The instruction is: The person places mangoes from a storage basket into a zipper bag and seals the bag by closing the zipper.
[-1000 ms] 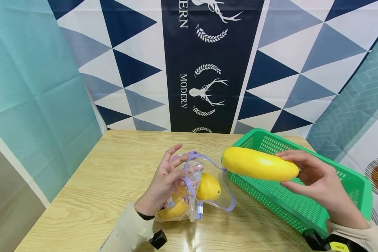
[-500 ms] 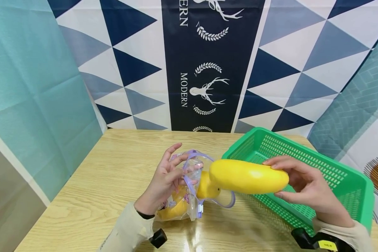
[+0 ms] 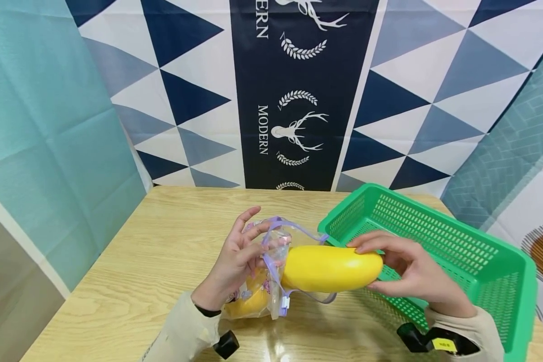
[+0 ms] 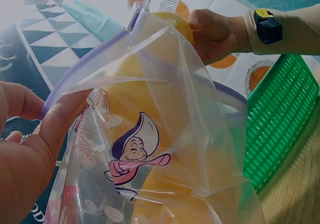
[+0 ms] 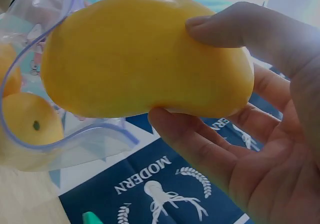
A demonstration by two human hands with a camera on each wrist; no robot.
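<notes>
A large, smooth yellow mango is gripped near its right end by my right hand, with the thumb on one side and fingers on the other. Its far end overlaps the mouth of a clear zip bag with lilac edging and cartoon prints. My left hand pinches the bag's rim between thumb and fingers, holding the mouth spread apart. Inside the bag sits more yellow fruit; one round piece with a dark stem spot shows in the right wrist view. In the head view, the mango covers that piece.
A green perforated plastic basket stands on the right of the wooden table, beneath and behind the right arm. Patterned fabric hangs along the table's back edge. A white slider hangs at the bag's front rim.
My right hand has brought the mango left and down from over the basket to the bag's mouth. The left hand and the bag have stayed nearly still.
</notes>
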